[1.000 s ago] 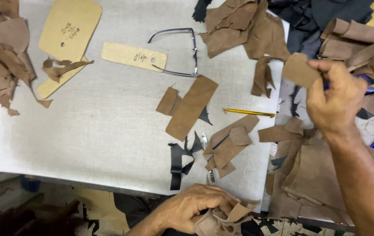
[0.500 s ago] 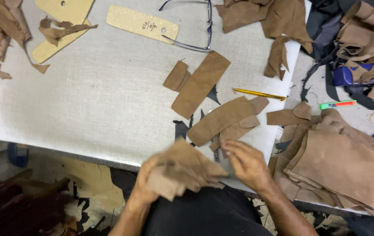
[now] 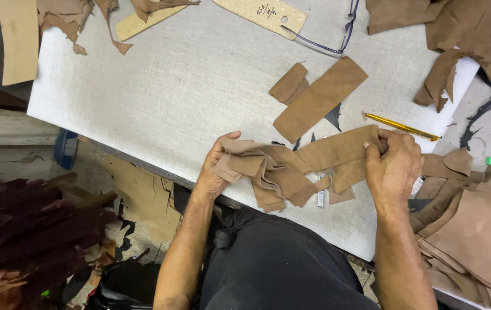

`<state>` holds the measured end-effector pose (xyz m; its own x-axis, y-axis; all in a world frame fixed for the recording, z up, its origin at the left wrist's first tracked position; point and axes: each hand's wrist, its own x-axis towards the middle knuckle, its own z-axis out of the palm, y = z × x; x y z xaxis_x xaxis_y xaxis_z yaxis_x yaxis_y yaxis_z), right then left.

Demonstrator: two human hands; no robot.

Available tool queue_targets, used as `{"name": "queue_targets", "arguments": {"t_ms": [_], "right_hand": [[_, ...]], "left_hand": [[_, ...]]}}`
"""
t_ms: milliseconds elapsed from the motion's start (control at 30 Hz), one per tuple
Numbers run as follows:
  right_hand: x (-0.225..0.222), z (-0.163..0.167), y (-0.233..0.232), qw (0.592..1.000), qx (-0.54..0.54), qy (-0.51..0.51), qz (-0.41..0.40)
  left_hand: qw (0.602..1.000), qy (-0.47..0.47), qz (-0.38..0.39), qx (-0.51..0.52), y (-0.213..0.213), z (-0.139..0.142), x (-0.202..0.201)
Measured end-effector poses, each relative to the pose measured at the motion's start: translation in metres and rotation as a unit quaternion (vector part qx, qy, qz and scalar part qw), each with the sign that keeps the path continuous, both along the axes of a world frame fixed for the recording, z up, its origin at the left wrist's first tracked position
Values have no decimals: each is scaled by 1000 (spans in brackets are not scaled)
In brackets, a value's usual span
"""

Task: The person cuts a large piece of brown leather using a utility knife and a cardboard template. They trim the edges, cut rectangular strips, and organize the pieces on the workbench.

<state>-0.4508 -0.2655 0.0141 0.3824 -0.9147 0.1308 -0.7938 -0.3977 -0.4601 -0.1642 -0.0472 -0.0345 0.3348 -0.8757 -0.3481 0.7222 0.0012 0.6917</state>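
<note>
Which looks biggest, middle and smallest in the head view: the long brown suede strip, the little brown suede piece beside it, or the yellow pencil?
1. Long brown suede strip, clearly largest.
2. Yellow pencil: long but very thin.
3. Little brown suede piece: shorter, wider; close to the pencil, so unsure.

Clearly a leather or suede cutting workshop, seen from above a pale worktable (image 3: 159, 97) filling the middle of the frame. Strewn with cut brown suede strips (image 3: 319, 99) at centre, ragged offcuts (image 3: 457, 34) at upper right and upper left, stacked tan hides (image 3: 475, 229) at lower right, and cardboard pattern templates (image 3: 262, 12) along the top edge. Littered below the table edge, at lower left, with cardboard scraps (image 3: 139, 192) and dark trimmings (image 3: 21, 229).
</note>
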Motion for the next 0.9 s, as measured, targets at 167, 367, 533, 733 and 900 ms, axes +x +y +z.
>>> {"name": "queue_targets", "arguments": {"t_ms": [167,367,533,733,900], "right_hand": [[-6,-3,2,995,6,-96,-5],[-11,15,16,870,172,-460,-33],[-20,29,28,940,100,-327,-8],[-7,31,58,865,242,-439,23],[29,17,62,795,387,-448,135]], "left_hand": [[998,-67,-2,19,-5,-1,0],[998,-52,15,-7,3,-12,1],[997,-17,-23,-75,19,-1,-9],[986,-73,-122,-92,39,61,-32],[931,-256,-214,-148,6,87,-37]]}}
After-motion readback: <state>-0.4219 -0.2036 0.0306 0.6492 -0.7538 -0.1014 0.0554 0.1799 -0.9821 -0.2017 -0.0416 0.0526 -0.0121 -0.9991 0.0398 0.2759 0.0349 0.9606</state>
